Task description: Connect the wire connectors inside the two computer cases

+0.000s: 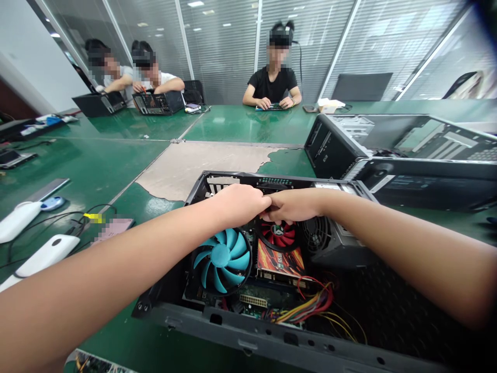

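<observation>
An open black computer case (pixel 248 343) lies on its side in front of me. My left hand (pixel 244 203) is closed, its knuckles up, over the far part of the case. Beside it and touching it, my right hand (pixel 293 205) is closed with bent fingers. Whatever the fingers hold, if anything, is hidden. Just below the hands is a graphics card (pixel 285 261) with a red fan. A cooler with a blue fan (pixel 220 255) sits left of the card. At the right stands the power supply (pixel 316 233), and coloured cables (pixel 310 305) lie nearer me.
A second black case (pixel 337 147) stands open at the right. White devices (pixel 48 255), black cables and a phone (pixel 113 229) lie on the green table (pixel 97 171) at the left. Across the table a person in black (pixel 274 85) and two others work.
</observation>
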The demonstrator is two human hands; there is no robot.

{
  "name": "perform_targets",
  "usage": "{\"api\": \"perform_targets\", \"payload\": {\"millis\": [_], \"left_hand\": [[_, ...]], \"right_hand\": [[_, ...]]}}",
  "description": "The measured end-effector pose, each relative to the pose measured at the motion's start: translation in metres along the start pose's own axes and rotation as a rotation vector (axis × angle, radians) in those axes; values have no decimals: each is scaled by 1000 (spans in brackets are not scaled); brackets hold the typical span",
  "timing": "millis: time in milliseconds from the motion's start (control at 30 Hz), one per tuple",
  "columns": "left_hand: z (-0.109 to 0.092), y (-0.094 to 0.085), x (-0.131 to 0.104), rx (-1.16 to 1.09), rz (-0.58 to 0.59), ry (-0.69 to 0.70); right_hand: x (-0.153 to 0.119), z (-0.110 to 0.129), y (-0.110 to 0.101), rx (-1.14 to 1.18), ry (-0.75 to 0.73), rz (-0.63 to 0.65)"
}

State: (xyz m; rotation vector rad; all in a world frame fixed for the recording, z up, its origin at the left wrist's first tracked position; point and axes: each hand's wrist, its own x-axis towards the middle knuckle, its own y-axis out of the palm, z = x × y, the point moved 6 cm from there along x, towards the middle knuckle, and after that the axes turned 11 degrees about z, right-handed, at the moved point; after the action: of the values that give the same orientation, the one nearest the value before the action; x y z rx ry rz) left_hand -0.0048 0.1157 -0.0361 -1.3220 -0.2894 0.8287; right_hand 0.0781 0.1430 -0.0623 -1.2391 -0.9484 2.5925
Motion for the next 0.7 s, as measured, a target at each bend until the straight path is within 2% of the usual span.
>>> {"api": "perform_targets", "payload": {"millis": [267,700], "left_hand": [[1,1,0,-24,-17,2],[0,0,2,-22,43,34]], "right_hand": [[1,-1,0,-36,-2,6],[0,-3,-1,-29,-25,22]]}}
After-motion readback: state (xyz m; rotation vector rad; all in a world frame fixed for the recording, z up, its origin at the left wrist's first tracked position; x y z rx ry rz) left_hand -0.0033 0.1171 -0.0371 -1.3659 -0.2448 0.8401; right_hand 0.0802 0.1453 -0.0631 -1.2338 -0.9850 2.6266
